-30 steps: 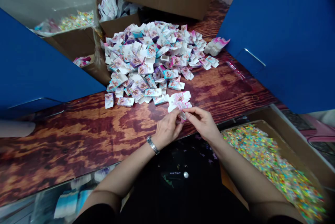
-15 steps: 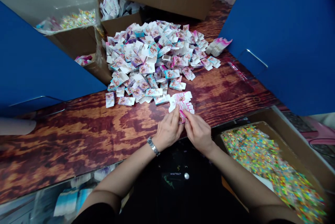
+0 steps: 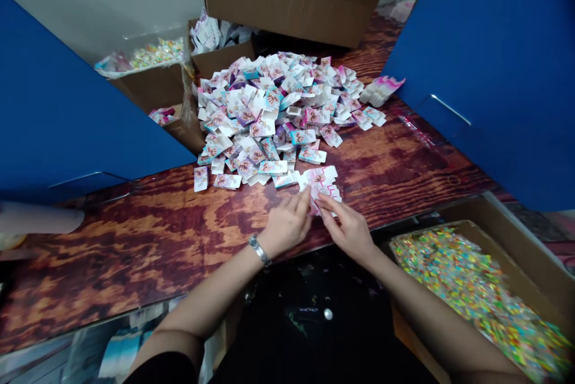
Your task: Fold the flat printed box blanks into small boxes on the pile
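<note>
- The step in hand seems to be fingertip shaping of a pink card point(image 3: 314, 208), between both hands above the worktop point(image 3: 179, 234).
- The left hand point(image 3: 287, 225) and right hand point(image 3: 349, 229) appear to pinch it from eight and four o'clock.
- The next move likely calls for light, even pressure.
- Small boxes point(image 3: 269, 114) heap towards eleven o'clock; their lettering is too small to read.

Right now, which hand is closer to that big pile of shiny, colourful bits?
Right. The right hand is just left of the pile of colourful bits; the left hand is farther away, on the right hand's other side.
</note>
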A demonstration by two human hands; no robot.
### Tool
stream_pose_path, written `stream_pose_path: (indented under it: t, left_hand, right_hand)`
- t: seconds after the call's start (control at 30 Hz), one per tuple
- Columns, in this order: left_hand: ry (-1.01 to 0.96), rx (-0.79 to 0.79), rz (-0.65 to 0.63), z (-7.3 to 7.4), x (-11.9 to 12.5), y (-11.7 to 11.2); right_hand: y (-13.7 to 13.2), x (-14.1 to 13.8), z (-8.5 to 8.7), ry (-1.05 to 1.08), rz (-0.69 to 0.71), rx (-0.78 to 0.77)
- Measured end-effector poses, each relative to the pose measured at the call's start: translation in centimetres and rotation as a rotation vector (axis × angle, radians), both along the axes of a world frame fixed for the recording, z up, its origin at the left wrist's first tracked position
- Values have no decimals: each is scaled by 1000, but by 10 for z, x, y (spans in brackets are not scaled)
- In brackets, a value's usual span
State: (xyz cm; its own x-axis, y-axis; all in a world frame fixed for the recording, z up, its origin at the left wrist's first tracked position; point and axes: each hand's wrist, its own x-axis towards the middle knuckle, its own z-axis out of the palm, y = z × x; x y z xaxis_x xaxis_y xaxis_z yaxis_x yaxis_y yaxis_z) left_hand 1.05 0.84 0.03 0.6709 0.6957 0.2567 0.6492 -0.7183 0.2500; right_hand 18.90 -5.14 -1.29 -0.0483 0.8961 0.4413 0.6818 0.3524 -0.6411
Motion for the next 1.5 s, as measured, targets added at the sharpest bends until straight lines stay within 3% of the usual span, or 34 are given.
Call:
stream_pose_path:
  t: [0.1, 0.17, 0.23, 0.3, 0.43, 0.5, 0.6, 0.73, 0.97, 1.1, 1.2, 1.27, 1.37, 1.5]
  left_hand:
    - [-117, 202, 161, 38, -16, 44]
    - [-226, 324, 227, 63, -24, 69]
    - [-279, 352, 204, 73, -27, 79]
    - [-259, 329, 109, 64, -22, 72]
    - [-108, 176, -54, 10, -1, 31]
    - [-32, 79, -110, -13, 9, 13]
    - [62, 17, -182, -31, 21, 0]
    - [82, 80, -157, -31, 27, -3]
    - [12, 86, -143, -24, 25, -8]
    - [-111, -5, -39, -26, 21, -8]
    - [-282, -87, 25, -25, 20, -8]
    - [-349, -131, 32, -22, 21, -9]
    - [-390, -151, -9, -17, 22, -12]
    - [-385, -141, -93, -15, 21, -14]
  right_hand:
    - [17, 26, -1, -47, -99, -64]
    - [27, 41, -3, -186, -116, -124]
    - [32, 50, -6, -368, -87, -229]
    - [32, 53, -10, -511, -64, -335]
    - [26, 50, -16, -580, -77, -399]
    - [24, 49, -16, -518, -86, -368]
    - [23, 47, -11, -244, -49, -361]
    - [17, 40, -4, 143, -33, -427]
    - [16, 31, -5, 356, -67, -373]
    - [8, 30, 1, 329, -109, -182]
    - [-2, 26, 3, 132, -105, 47]
    - [-7, 20, 1, 39, -79, 117]
    - [-11, 13, 0, 52, -43, 90]
    - [-11, 10, 5, 215, 16, -106]
